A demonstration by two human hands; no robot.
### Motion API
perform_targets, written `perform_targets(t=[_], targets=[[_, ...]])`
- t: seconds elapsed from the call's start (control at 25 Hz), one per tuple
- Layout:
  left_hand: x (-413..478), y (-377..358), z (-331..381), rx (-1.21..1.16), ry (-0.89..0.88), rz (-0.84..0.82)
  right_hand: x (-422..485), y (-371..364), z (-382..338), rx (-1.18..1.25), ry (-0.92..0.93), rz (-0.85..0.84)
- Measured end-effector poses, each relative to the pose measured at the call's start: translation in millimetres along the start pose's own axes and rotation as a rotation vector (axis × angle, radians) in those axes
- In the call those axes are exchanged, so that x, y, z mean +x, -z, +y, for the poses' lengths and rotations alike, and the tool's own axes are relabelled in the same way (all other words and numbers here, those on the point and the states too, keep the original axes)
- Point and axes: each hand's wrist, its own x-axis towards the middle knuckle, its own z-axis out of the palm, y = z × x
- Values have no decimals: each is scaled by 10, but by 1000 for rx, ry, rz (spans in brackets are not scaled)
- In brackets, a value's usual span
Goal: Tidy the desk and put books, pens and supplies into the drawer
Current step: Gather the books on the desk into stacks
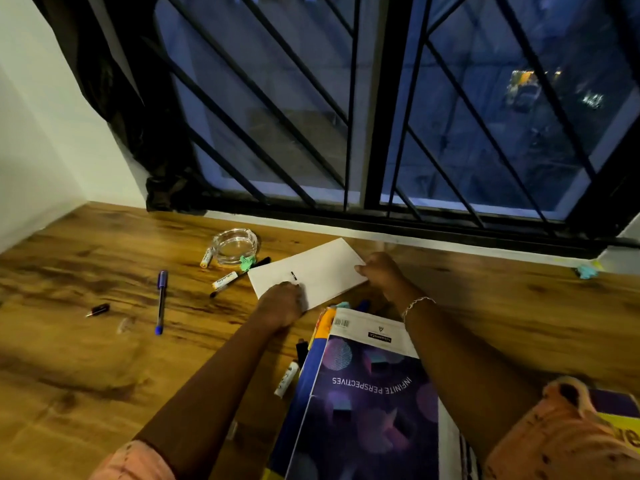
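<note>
One blue pen (160, 301) lies on the worktop (86, 358) at left, open wood around it; the left grip (282, 303) curls on the near edge of the white sheet (322, 268), the right grip (379, 271) pinches its right edge, books (367, 410) nearer.

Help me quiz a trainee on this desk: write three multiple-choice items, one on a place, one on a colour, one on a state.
1. The glass dish lies: A left of the white sheet; B right of it; C on top of it.
2. The pen lying alone on the left is: A red; B blue; C green.
3. The white sheet is: A crumpled into a ball; B lying untouched; C held by the left hand and right hand.
Answers: 1 A, the dish sits past the sheet's left corner. 2 B, its barrel and cap are blue. 3 C, one hand grips the near edge, the other pinches the right corner.
</note>
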Motion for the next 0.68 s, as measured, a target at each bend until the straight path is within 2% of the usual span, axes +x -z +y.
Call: perform_targets(t=[0.16,0.32,0.44,0.56,0.68], targets=[[-23,17,-22,-44,-18,49,149,-31,-23,12,-156,64],[-4,-3,-52,-111,8,67,139,-4,-99,387,-220,18],[-26,-30,-55,-86,22,92,2,46,-250,635,-172,-36],[-155,88,103,-58,58,328,-217,262,-498,856,-51,-44],[-275,323,312,19,-7,509,-519,564,-739,909,21,-2]])
